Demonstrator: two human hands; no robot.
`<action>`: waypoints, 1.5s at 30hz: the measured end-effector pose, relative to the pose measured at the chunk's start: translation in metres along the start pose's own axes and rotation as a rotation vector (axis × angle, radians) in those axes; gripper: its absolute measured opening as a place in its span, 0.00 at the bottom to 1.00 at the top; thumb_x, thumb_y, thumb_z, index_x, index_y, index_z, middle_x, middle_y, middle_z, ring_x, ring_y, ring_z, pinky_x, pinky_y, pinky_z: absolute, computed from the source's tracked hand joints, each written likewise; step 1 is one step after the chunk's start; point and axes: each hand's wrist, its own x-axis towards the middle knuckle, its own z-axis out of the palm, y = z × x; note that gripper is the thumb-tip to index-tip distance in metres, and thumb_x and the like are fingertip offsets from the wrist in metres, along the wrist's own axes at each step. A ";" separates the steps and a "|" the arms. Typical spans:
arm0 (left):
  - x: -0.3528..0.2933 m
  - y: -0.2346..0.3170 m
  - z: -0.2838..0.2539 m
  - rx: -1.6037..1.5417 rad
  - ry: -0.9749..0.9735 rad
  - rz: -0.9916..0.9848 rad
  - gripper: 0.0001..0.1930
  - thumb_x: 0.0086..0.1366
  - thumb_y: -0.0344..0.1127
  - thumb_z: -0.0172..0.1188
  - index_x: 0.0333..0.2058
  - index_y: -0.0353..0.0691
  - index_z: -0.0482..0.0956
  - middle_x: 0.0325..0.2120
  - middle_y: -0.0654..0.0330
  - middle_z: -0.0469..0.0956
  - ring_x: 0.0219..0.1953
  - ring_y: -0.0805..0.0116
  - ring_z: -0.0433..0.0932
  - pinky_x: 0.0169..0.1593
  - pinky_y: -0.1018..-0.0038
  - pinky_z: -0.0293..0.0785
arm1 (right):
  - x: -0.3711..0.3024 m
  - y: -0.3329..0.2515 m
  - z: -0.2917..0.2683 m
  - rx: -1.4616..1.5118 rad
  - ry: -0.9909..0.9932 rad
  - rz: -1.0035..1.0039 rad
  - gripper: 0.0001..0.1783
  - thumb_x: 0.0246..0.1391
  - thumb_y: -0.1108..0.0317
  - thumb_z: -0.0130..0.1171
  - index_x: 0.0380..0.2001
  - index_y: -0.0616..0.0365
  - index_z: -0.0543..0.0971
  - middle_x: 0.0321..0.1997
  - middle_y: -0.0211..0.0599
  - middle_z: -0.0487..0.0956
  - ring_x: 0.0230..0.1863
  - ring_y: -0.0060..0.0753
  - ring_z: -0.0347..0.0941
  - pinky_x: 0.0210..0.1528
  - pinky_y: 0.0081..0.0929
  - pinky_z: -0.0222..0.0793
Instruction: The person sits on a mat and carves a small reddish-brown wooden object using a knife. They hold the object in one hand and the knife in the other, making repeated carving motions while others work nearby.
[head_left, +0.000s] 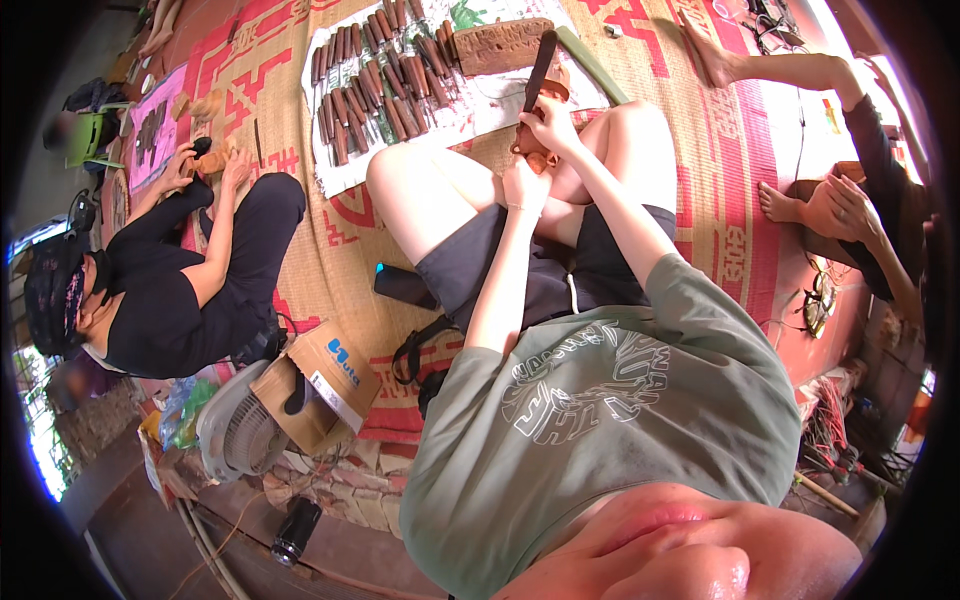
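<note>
Between my raised knees is a reddish-brown carved wooden piece [533, 146], partly covered by my hands. My left hand [526, 186] is closed around its near end. Just above, my right hand [552, 128] has its fingers closed at the lower end of a long dark flat tool [541, 70]. This tool points away from me over the wood; its exact kind is unclear. Beyond my left knee, several wooden-handled carving chisels [375, 80] lie in rows on a white sheet [325, 178]. A thick brown block [500, 46] rests beside them.
A green bar [592, 66] lies right of the block. At left, a co-worker [170, 290] in black handles a light wooden piece [208, 155]. Another person's hands [845, 208] show at right. A cardboard box [318, 385] and grey fan [240, 425] stand behind me, left.
</note>
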 end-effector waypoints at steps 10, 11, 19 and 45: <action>-0.004 0.010 -0.002 0.034 -0.026 -0.002 0.16 0.43 0.35 0.60 0.30 0.29 0.72 0.22 0.40 0.75 0.28 0.44 0.77 0.35 0.58 0.73 | -0.001 0.006 -0.010 0.004 -0.090 -0.150 0.10 0.40 0.70 0.62 0.23 0.64 0.72 0.20 0.44 0.71 0.23 0.41 0.68 0.28 0.32 0.62; -0.004 0.008 -0.002 0.041 -0.022 -0.002 0.16 0.43 0.35 0.60 0.30 0.29 0.72 0.22 0.40 0.75 0.28 0.44 0.77 0.35 0.58 0.73 | -0.002 0.004 -0.009 -0.019 -0.101 -0.071 0.10 0.40 0.71 0.62 0.22 0.64 0.72 0.20 0.44 0.70 0.22 0.42 0.67 0.28 0.33 0.62; -0.003 0.003 0.001 0.049 -0.010 0.023 0.16 0.43 0.35 0.60 0.29 0.29 0.72 0.22 0.40 0.75 0.28 0.45 0.77 0.35 0.58 0.73 | -0.003 0.011 -0.007 0.105 0.004 -0.052 0.10 0.43 0.70 0.61 0.21 0.64 0.71 0.19 0.43 0.69 0.21 0.41 0.66 0.26 0.32 0.61; -0.003 0.000 0.004 0.050 -0.023 0.024 0.15 0.44 0.36 0.61 0.27 0.29 0.72 0.21 0.40 0.75 0.27 0.46 0.77 0.33 0.59 0.73 | -0.011 0.004 0.002 0.094 0.172 -0.027 0.07 0.42 0.73 0.59 0.24 0.63 0.72 0.20 0.43 0.70 0.23 0.41 0.67 0.28 0.30 0.62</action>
